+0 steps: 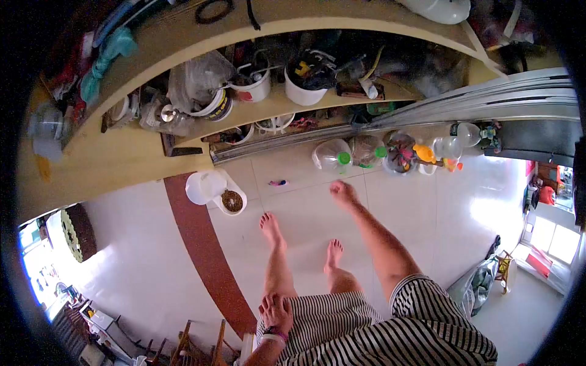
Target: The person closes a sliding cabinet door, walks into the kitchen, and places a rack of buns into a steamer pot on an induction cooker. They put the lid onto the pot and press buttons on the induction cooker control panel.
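My right hand point(344, 193) is stretched forward over the tiled floor with its fingers curled closed; what they hold, if anything, is hidden. Just beyond it stands a large clear plastic bottle point(332, 155) with a green cap, apart from the hand in this view. A second green-capped bottle point(368, 151) is beside that one. My left hand point(276, 314), with bands at the wrist, lies on my striped shorts over the thigh, fingers laid down and holding nothing.
A white pet feeder point(241, 205) with brown kibble sits left of my bare feet. A small dark and pink object point(278, 182) lies on the floor. More bottles point(447, 146) line the cabinet base. Shelves above hold white buckets point(305, 94). Wooden chairs point(189, 348) are at lower left.
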`<state>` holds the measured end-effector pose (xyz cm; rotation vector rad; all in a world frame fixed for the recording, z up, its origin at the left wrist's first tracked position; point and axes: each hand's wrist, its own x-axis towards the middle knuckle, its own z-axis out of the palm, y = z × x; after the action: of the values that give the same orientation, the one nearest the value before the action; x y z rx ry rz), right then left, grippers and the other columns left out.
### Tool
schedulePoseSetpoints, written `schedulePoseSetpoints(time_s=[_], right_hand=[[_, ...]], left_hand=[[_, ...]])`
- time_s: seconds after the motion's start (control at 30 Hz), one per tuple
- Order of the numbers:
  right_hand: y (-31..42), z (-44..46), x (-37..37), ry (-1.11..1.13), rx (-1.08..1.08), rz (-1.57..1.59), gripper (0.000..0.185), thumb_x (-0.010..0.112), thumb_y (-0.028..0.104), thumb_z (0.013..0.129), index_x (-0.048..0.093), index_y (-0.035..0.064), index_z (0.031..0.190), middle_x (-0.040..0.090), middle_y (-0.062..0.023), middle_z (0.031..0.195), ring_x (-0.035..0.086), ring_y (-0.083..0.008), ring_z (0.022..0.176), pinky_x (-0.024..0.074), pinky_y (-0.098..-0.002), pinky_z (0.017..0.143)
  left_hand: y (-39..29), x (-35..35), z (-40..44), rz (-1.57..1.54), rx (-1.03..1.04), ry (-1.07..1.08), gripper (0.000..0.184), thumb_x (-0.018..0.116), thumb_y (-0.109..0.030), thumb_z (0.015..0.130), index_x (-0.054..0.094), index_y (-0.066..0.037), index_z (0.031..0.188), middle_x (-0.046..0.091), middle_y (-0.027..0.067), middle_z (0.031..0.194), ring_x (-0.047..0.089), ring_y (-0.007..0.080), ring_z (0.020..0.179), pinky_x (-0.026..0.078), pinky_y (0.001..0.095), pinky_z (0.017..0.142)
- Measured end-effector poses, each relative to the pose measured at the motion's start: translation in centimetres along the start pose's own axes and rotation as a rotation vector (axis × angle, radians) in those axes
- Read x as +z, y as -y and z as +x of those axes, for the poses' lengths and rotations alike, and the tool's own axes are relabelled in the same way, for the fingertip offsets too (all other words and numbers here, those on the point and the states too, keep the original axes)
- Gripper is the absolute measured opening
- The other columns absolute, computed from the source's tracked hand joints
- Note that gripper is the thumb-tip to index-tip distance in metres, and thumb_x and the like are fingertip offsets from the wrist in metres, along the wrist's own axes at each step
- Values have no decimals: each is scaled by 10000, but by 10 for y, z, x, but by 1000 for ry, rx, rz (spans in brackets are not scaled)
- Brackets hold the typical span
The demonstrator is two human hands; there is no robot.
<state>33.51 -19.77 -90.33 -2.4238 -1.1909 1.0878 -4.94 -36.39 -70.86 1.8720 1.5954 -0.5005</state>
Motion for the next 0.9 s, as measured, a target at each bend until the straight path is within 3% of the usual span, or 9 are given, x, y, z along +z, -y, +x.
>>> schedulePoseSetpoints(time_s=[0.07, 0.2, 0.3, 0.37, 0.43, 0.53, 0.63, 0.73, 0.9], right_hand=[[-13, -37, 26, 93, 79, 20, 221, 663, 289, 833, 670, 111, 963, 715, -106, 918, 690, -294, 854, 542, -417, 757], [-51, -123, 82, 247, 138, 137, 237, 675, 290, 842, 684, 87, 965, 713, -93, 935, 684, -263, 866, 544, -384, 775], [-72, -173, 112, 416, 287, -150, 223, 666, 278, 831, 691, 73, 913, 708, -125, 943, 680, -305, 870, 543, -408, 776], [-132, -196, 169, 373, 140, -314, 204, 656, 262, 818, 693, 72, 882, 699, -147, 948, 673, -329, 873, 538, -429, 769], [-207, -211, 238, 126, -106, -468, 187, 647, 246, 805, 695, 72, 851, 690, -169, 954, 666, -354, 875, 534, -450, 763], [-187, -210, 219, -51, -197, -382, 175, 647, 235, 792, 697, 80, 855, 695, -159, 962, 669, -345, 886, 534, -451, 758], [-110, -187, 140, 75, -45, -337, 174, 651, 227, 791, 695, 86, 882, 707, -128, 916, 680, -308, 863, 540, -415, 756], [-65, -157, 93, 322, 281, 38, 231, 695, 290, 803, 678, 76, 891, 711, -90, 860, 686, -224, 809, 544, -356, 734], [-16, -164, 36, 247, 234, -38, 306, 681, 372, 857, 672, 68, 824, 707, -84, 792, 681, -216, 727, 543, -350, 693]], left_hand=[[-3, -6, 2, -129, -9, 20, 266, 569, -284, 884, 627, -110, 1076, 520, 163, 1264, 443, 375, 1218, 371, 531, 968], [-3, 2, 0, -27, -9, 14, 288, 562, -309, 891, 629, -105, 1082, 527, 176, 1234, 465, 383, 1192, 376, 528, 962], [-6, 2, -2, -51, -36, 21, 302, 551, -319, 896, 629, -102, 1091, 536, 182, 1223, 462, 388, 1194, 376, 526, 962], [-4, 7, -6, -58, -55, 38, 304, 544, -321, 900, 633, -102, 1092, 538, 189, 1232, 451, 390, 1211, 374, 526, 963], [-7, 4, -4, -54, -37, 31, 292, 545, -315, 902, 640, -106, 1083, 533, 194, 1243, 442, 388, 1224, 373, 525, 964], [-6, 11, -5, -67, -41, -8, 267, 550, -309, 899, 644, -119, 1062, 534, 189, 1248, 442, 380, 1226, 374, 524, 959], [-5, 14, -9, -90, -45, -29, 252, 554, -301, 894, 644, -123, 1048, 541, 169, 1245, 449, 368, 1218, 378, 520, 953], [-3, 15, -10, -128, -46, -35, 242, 556, -297, 893, 646, -126, 1039, 545, 151, 1245, 458, 357, 1209, 381, 515, 949], [3, 29, -19, -166, -5, -117, 243, 554, -293, 894, 647, -121, 1039, 539, 159, 1245, 471, 359, 1201, 387, 514, 952]])
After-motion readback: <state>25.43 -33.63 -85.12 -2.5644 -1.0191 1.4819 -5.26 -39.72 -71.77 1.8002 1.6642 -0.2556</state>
